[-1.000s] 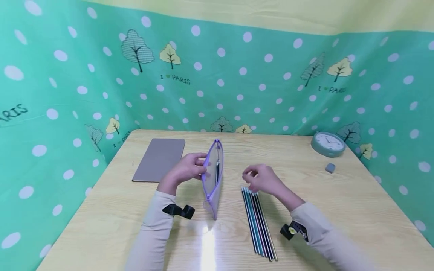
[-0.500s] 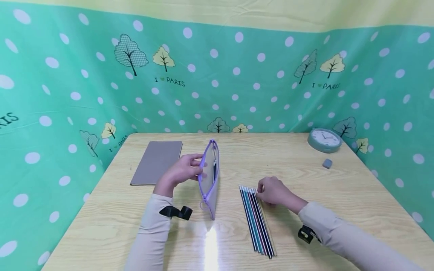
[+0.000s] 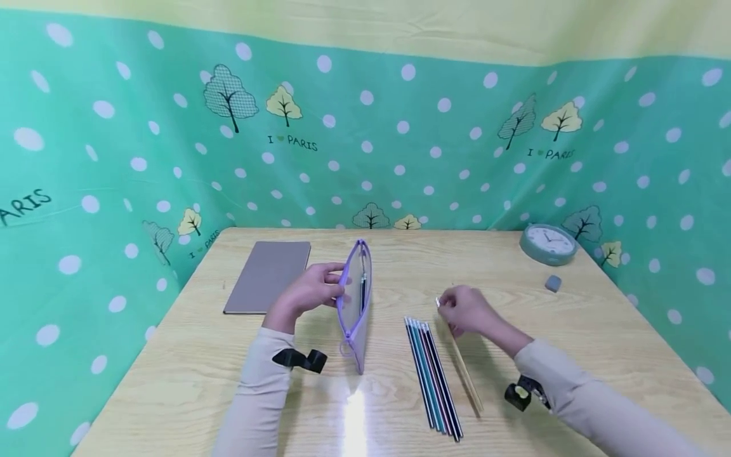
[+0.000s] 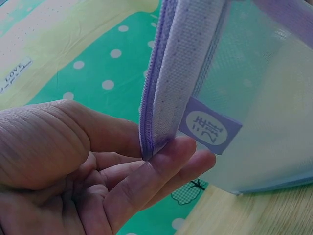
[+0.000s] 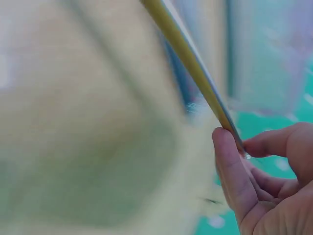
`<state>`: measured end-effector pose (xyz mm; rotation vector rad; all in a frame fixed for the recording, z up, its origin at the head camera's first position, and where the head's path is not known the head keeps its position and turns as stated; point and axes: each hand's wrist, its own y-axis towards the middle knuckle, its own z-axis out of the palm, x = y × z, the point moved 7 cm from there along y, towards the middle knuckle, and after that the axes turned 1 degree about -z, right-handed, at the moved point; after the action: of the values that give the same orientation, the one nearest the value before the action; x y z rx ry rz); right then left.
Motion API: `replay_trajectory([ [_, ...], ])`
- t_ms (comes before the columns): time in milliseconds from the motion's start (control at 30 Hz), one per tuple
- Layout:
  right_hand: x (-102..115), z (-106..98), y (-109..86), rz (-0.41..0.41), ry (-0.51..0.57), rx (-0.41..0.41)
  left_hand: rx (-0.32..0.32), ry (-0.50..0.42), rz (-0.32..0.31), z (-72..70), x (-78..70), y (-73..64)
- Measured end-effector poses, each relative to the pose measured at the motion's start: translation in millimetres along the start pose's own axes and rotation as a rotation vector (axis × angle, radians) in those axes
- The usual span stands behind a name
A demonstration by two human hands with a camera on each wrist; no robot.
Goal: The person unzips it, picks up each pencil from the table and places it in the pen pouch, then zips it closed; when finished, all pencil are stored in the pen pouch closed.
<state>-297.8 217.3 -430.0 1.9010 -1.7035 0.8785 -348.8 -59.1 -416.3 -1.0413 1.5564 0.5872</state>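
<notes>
My left hand (image 3: 313,291) pinches the zippered edge of a mesh pencil pouch (image 3: 360,336) with purple trim, whose mouth gapes toward me. A purple tag (image 4: 210,126) shows on the pouch in the left wrist view. Inside it stand dark pencils (image 3: 363,293). Between thumb and fingers, my right hand (image 3: 467,310) grips a gold pencil (image 3: 467,374) near its end; it slants down toward the table's front. Left of that pencil, a row of dark and teal pencils (image 3: 434,381) lies side by side on the wood.
A grey notebook (image 3: 268,276) lies behind my left hand. At the back right are a round teal clock (image 3: 549,244) and a small grey eraser (image 3: 553,283). Green dotted cloth (image 3: 400,158) hangs behind the wooden table (image 3: 240,381).
My right hand has come down to the right end of the pencil row, taken the gold pencil and raised it away to the right. My left hand keeps its hold on the pouch.
</notes>
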Motion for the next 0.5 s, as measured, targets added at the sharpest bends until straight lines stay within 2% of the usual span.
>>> replay_trajectory([
  [67, 9.8, -20.0, 0.4, -0.006, 0.146, -0.058, 0.000, 0.003, -0.002, 0.6, 0.5, 0.8],
  [233, 39.5, -62.4, -4.7, -0.090, 0.426, -0.252, 0.006, -0.001, -0.005, 1.5, 0.4, 1.8],
  [367, 56.7, -75.3, -8.7, -0.149, 0.674, -0.376, -0.004, -0.010, -0.009, -0.3, -0.2, 0.6],
  [500, 64.7, -77.7, -10.7, -0.196, 0.984, -0.450, -0.003, -0.016, -0.008, -0.7, -0.3, -0.4],
])
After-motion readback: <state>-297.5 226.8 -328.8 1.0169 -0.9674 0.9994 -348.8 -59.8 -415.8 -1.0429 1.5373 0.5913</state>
